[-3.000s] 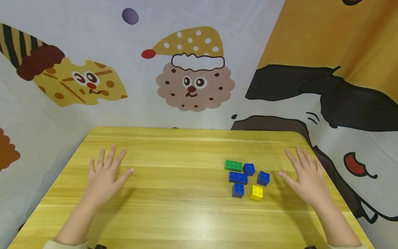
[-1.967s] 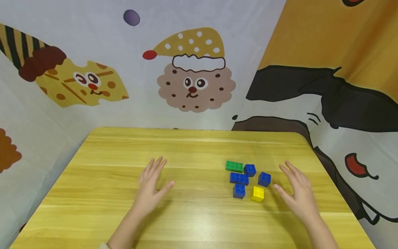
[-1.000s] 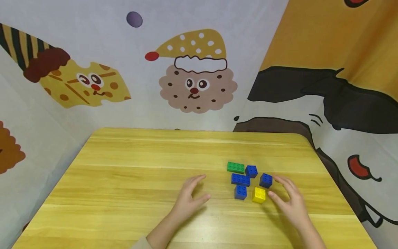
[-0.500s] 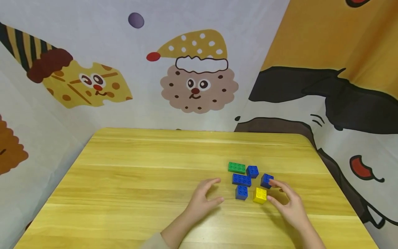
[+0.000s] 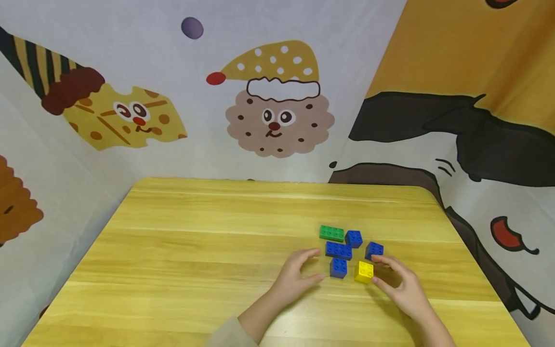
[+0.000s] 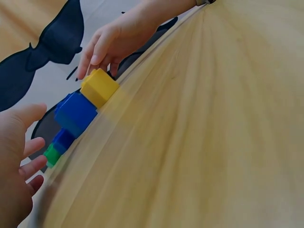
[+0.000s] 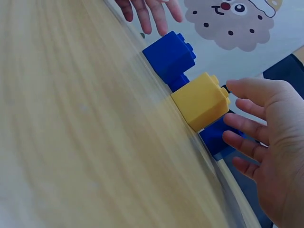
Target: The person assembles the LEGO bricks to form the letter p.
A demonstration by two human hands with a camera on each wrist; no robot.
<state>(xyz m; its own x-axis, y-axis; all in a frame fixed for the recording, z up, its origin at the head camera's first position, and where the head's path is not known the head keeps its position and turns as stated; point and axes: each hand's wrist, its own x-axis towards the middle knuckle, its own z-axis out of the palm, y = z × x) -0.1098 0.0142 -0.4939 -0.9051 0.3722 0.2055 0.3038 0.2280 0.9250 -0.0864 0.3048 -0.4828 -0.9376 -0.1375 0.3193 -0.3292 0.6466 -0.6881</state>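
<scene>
Behind the wood-grained worktop's (image 5: pixel 195 221) far edge rises a pale backdrop (image 5: pixel 143 43), printed with a cheese face (image 5: pixel 104 123) above the left corner, a hatted cookie face (image 5: pixel 286 137) mid-edge and black patches (image 5: pixel 403 118) above the right.

Head view high, wrists' seemingly low

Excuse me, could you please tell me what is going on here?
A person's right hand is close by the yellow brick on a wooden table; whether it touches is hard to tell. The left hand holds nothing and is beside the blue brick nearest the person. Three other blue bricks and a green brick lie farther back.
</scene>
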